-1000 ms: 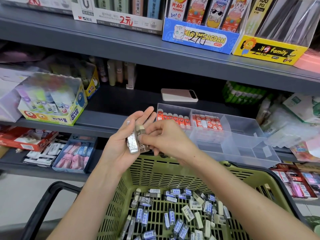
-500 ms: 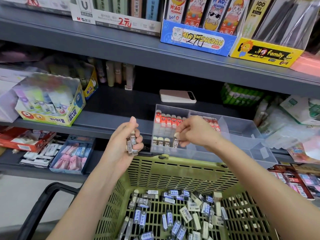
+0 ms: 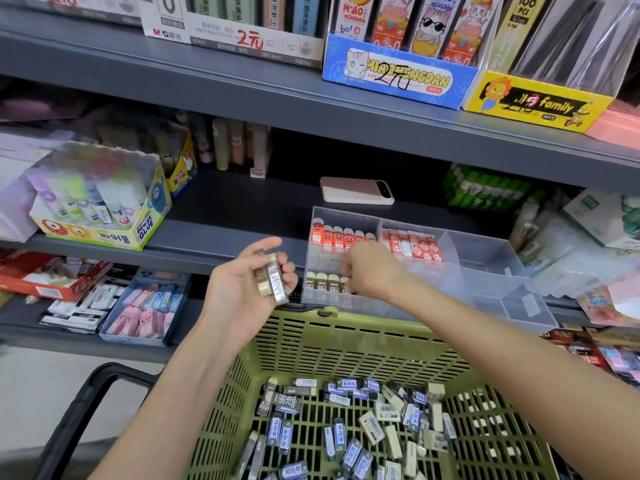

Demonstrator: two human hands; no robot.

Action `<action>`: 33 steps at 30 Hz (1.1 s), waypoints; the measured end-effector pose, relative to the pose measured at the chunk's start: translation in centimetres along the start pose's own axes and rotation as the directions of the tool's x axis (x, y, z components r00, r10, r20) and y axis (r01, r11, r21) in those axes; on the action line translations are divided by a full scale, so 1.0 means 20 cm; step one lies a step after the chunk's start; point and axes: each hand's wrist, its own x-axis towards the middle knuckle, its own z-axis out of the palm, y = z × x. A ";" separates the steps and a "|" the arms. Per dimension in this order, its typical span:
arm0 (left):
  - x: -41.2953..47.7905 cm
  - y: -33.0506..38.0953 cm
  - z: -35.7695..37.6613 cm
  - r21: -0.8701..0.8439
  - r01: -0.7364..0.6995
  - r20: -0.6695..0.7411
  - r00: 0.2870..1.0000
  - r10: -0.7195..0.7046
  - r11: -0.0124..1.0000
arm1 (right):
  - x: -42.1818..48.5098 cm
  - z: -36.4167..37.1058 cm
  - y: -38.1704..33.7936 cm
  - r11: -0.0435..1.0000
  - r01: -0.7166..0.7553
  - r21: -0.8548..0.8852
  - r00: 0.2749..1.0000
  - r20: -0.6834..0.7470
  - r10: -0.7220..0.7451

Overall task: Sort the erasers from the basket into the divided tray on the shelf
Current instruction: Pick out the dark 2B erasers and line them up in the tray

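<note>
A green plastic basket [image 3: 349, 341] sits low in front of me, with several loose erasers [image 3: 349, 420] in blue and brown sleeves on its bottom. The clear divided tray [image 3: 485, 258] stands on the middle shelf. Its back compartments hold red-sleeved erasers [image 3: 332, 235]; a row of brown-sleeved erasers [image 3: 322, 284] stands in its front left compartment. My left hand [image 3: 249, 285] grips a small stack of brown-sleeved erasers [image 3: 273, 282] above the basket's far rim. My right hand [image 3: 370, 271] reaches into the front left compartment, fingertips at the end of the brown row; whether it pinches an eraser is hidden.
A pink phone [image 3: 356, 190] lies on the shelf behind the tray. A glue-stick box [image 3: 104, 209] stands at the left, with boxes of pink and blue erasers [image 3: 145, 306] on the lower shelf. The basket's black handle [image 3: 79, 410] hangs at the lower left.
My right hand left the stack in my left hand and moved right into the tray's front left compartment, down to the brown row. My left hand stayed put, curling round its stack.
</note>
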 end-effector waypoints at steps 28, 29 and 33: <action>0.00 0.00 0.00 -0.116 -0.033 0.089 0.995 0.043 0.993 | -0.12 -0.20 0.14 0.807 0.172 0.565 0.974 -0.220 -0.054; 0.00 0.00 0.00 -0.099 -0.022 0.072 0.997 0.029 0.995 | -0.11 -0.20 0.17 0.871 0.175 0.459 0.970 -0.233 -0.073; 0.00 -0.01 0.00 -0.020 0.001 0.068 0.998 0.001 1.000 | -0.10 -0.14 0.24 0.926 0.207 0.316 0.975 -0.149 -0.167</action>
